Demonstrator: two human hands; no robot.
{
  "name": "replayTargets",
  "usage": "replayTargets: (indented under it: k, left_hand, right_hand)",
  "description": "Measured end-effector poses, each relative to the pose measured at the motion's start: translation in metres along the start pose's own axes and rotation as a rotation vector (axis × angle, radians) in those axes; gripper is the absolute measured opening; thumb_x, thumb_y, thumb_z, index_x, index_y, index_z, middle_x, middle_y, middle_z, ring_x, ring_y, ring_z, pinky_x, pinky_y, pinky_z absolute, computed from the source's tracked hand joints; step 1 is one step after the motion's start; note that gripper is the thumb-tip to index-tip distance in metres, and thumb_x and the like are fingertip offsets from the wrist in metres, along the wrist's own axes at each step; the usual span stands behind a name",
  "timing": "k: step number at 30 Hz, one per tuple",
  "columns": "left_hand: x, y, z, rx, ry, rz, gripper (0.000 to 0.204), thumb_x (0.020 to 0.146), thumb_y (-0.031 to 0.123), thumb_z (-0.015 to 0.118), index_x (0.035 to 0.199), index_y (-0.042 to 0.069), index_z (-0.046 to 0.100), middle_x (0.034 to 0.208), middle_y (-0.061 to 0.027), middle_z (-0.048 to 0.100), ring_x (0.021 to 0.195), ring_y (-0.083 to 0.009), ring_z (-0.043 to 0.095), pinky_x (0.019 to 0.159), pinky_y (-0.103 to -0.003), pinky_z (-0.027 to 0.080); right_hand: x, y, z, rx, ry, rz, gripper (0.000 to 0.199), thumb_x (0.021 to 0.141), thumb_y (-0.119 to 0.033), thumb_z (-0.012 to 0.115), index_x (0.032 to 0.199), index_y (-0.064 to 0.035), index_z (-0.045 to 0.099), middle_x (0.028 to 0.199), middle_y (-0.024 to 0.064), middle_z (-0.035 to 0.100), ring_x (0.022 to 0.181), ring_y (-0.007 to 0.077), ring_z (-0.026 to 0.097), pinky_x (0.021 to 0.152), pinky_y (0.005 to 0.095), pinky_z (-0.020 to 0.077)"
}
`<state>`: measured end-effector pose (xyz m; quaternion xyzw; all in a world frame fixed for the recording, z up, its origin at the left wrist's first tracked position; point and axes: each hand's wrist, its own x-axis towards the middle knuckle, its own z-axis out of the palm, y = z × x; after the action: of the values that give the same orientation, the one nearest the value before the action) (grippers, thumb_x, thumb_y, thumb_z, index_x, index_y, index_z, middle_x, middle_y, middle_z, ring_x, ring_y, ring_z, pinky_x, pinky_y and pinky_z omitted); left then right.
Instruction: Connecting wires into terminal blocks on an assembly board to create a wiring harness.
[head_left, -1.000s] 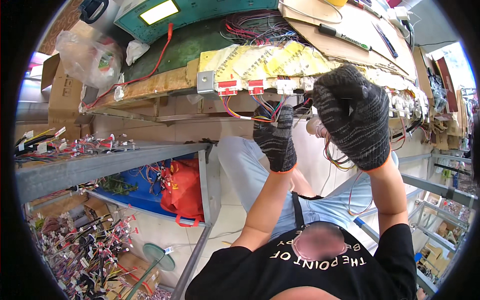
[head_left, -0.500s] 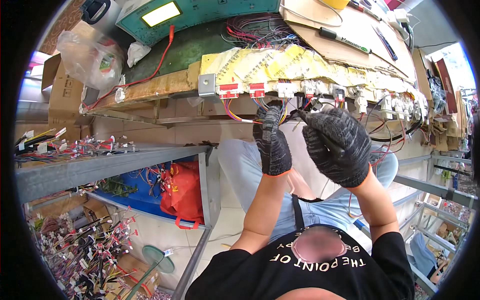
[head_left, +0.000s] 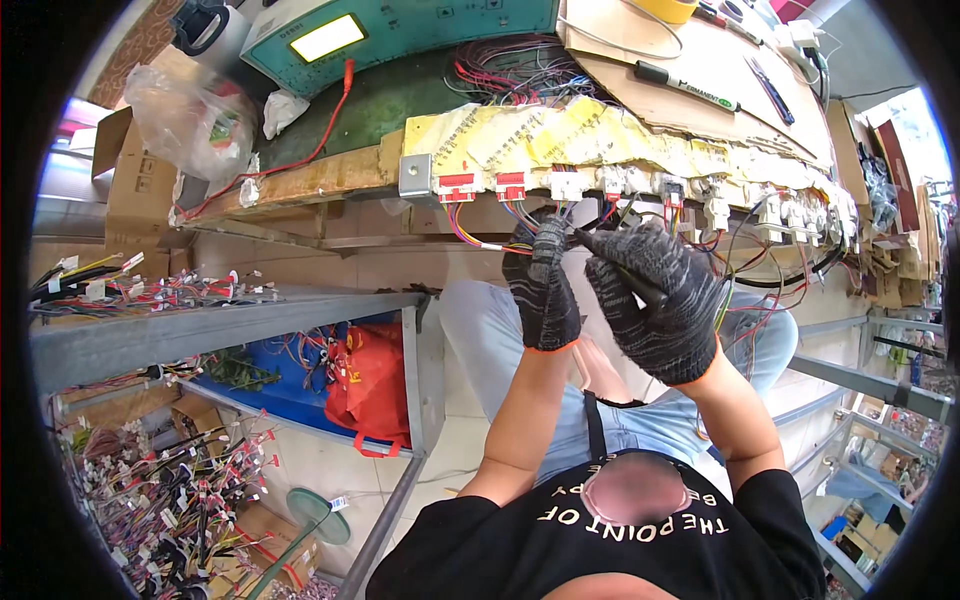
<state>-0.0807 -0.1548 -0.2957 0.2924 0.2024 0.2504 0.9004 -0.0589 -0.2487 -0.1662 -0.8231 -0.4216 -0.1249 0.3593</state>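
Note:
Both my hands wear dark grey knit gloves with orange cuffs. My left hand (head_left: pixel 545 285) is closed round a bundle of coloured wires (head_left: pixel 468 232) just below the bench edge. Those wires hang from red-and-white connectors (head_left: pixel 457 188) fixed in a row there. My right hand (head_left: pixel 655 300) is closed beside it, with its fingertips pinched close to the left fingers. Whatever the right fingers grip is hidden by the glove; a small pale bit shows at its palm. Above the hands sits a white connector (head_left: pixel 567 185) with wires running down from it.
Yellow tape (head_left: pixel 520 135) covers the bench edge. Behind stand a teal tester (head_left: pixel 400 40) with a lit screen and a red lead, loose wires (head_left: pixel 500 70), and a black marker (head_left: pixel 690 85) on cardboard. Left are a metal rack (head_left: pixel 230 325), a red bag (head_left: pixel 365 385) and heaped wire harnesses (head_left: pixel 170 500).
My right hand has shifted slightly left and down, and its palm has turned a little. The left hand has barely moved. The view has shifted slightly.

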Motion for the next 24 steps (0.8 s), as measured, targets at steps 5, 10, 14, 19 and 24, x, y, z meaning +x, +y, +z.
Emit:
replayTargets:
  k: [5, 10, 14, 19, 24]
  left_hand:
    - [0.004, 0.003, 0.008, 0.082, 0.109, 0.067, 0.023, 0.083, 0.016, 0.053, 0.099, 0.000, 0.056, 0.090, -0.0082, 0.059, 0.081, -0.0180, 0.058, 0.074, -0.031, 0.050]
    - [0.005, 0.007, 0.012, 0.017, 0.041, 0.116, 0.015, 0.083, 0.004, 0.051, 0.097, 0.001, 0.056, 0.088, 0.0005, 0.057, 0.078, -0.0091, 0.050, 0.073, -0.024, 0.042]
    - [0.009, 0.004, 0.005, -0.009, 0.003, -0.012, 0.015, 0.083, 0.006, 0.051, 0.096, 0.002, 0.057, 0.089, 0.0015, 0.056, 0.078, -0.0086, 0.048, 0.073, -0.024, 0.041]
    - [0.006, 0.009, 0.012, 0.100, 0.017, 0.046, 0.013, 0.082, 0.007, 0.052, 0.093, 0.004, 0.058, 0.086, 0.0025, 0.055, 0.076, -0.0082, 0.047, 0.071, -0.024, 0.041]
    - [0.001, 0.019, 0.021, 0.154, 0.023, 0.166, 0.016, 0.083, 0.009, 0.050, 0.094, 0.001, 0.060, 0.086, -0.0004, 0.058, 0.076, -0.0093, 0.051, 0.071, -0.025, 0.042]
  right_hand:
    - [-0.007, 0.000, -0.005, 0.037, -0.037, -0.021, 0.025, 0.072, -0.001, 0.065, 0.096, -0.0016, 0.062, 0.087, 0.0124, 0.063, 0.075, 0.0273, 0.062, 0.066, 0.0334, 0.0497]
    - [-0.016, 0.001, 0.002, -0.020, -0.065, -0.038, 0.028, 0.070, -0.004, 0.067, 0.098, -0.0023, 0.060, 0.088, 0.0133, 0.062, 0.080, 0.0311, 0.060, 0.070, 0.0372, 0.0484]
    - [-0.027, 0.011, 0.012, 0.013, -0.082, -0.041, 0.033, 0.071, -0.003, 0.066, 0.102, -0.0026, 0.057, 0.089, 0.0136, 0.061, 0.079, 0.0307, 0.058, 0.068, 0.0366, 0.0466]
    - [-0.025, 0.009, 0.009, 0.004, -0.053, 0.013, 0.029, 0.070, -0.001, 0.066, 0.098, -0.0028, 0.059, 0.084, 0.0133, 0.061, 0.073, 0.0292, 0.059, 0.064, 0.0360, 0.0469]
    - [-0.017, 0.002, 0.003, 0.047, 0.062, 0.048, 0.026, 0.070, 0.000, 0.067, 0.095, -0.0031, 0.061, 0.080, 0.0126, 0.061, 0.070, 0.0284, 0.060, 0.061, 0.0356, 0.0474]
